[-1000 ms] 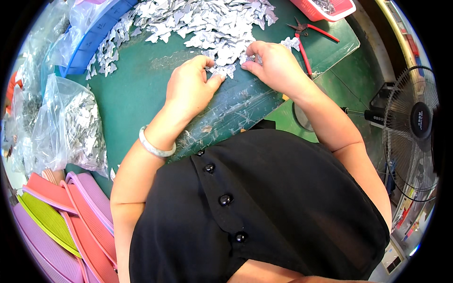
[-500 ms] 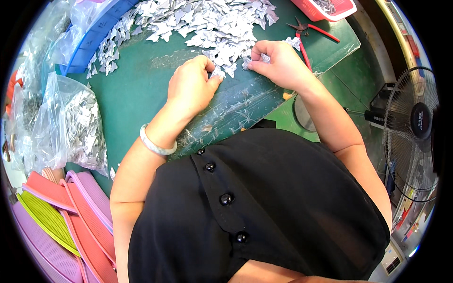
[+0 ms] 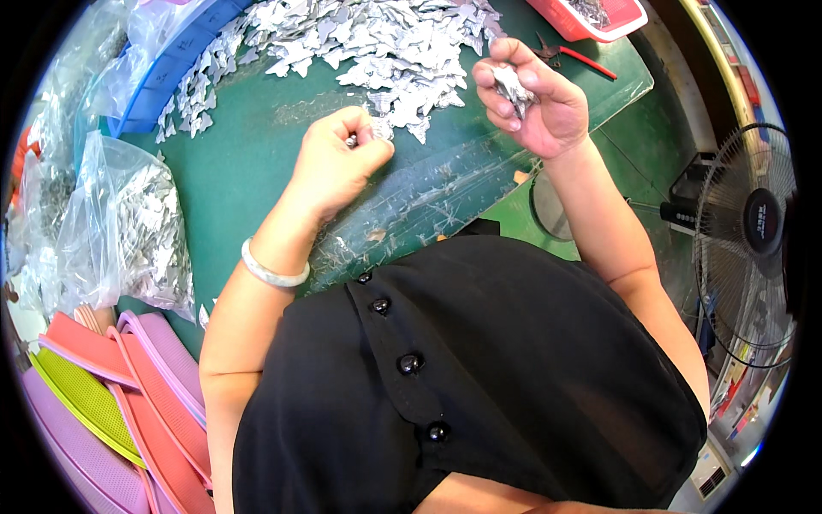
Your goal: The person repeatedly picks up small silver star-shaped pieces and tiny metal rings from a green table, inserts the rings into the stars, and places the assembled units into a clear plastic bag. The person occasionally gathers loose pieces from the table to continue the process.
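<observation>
A broad pile of thin silver butterfly-shaped metal pieces (image 3: 385, 51) covers the far part of the green table (image 3: 248, 163). My right hand (image 3: 552, 111) is raised at the table's right side, palm turned up. Its fingers curl around a small stack of the butterfly pieces (image 3: 511, 84). At the pile's near edge, my left hand (image 3: 334, 163) is closed in a pinch. Silver bits show between its thumb and fingers, with a butterfly piece (image 3: 382, 129) at the tips. A pair of red-handled pliers (image 3: 586, 62) lies behind the right hand, partly hidden by it.
A red basket (image 3: 621, 24) holds metal bits at the far right. To the left are a blue tray (image 3: 167, 81) and a clear plastic bag (image 3: 154, 223) full of silver pieces. Coloured plastic baskets (image 3: 163, 403) lie stacked at lower left. A black fan (image 3: 758, 223) stands at right.
My right hand has lifted up and to the right, turning its palm up with the butterfly pieces. My left hand has shifted slightly left and down.
</observation>
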Tool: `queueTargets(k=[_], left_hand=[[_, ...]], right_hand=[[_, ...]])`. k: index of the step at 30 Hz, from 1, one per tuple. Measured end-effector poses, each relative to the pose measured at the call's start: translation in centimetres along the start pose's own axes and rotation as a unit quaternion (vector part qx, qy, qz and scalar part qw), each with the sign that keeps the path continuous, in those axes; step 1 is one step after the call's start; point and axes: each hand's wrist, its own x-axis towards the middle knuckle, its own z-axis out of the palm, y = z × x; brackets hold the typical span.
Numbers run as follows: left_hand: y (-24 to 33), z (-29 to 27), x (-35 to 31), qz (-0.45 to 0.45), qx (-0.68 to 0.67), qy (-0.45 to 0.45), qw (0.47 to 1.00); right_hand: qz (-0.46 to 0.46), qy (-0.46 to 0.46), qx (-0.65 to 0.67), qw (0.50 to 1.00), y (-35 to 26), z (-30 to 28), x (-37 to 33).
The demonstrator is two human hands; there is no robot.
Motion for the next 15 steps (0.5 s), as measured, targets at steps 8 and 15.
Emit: queueTargets(k=[8, 15], left_hand=[[-1.2, -2.3, 0.8, -0.005, -0.376, -0.054, 0.925], [-0.3, -2.6, 2.6, -0.005, -0.125, -0.003, 0.992]], right_hand=[[-0.064, 0.075, -0.643, 0.76, 1.8, 1.1, 1.1], [-0.158, 0.034, -0.816, 0.555, 2.9, 1.9, 1.3]])
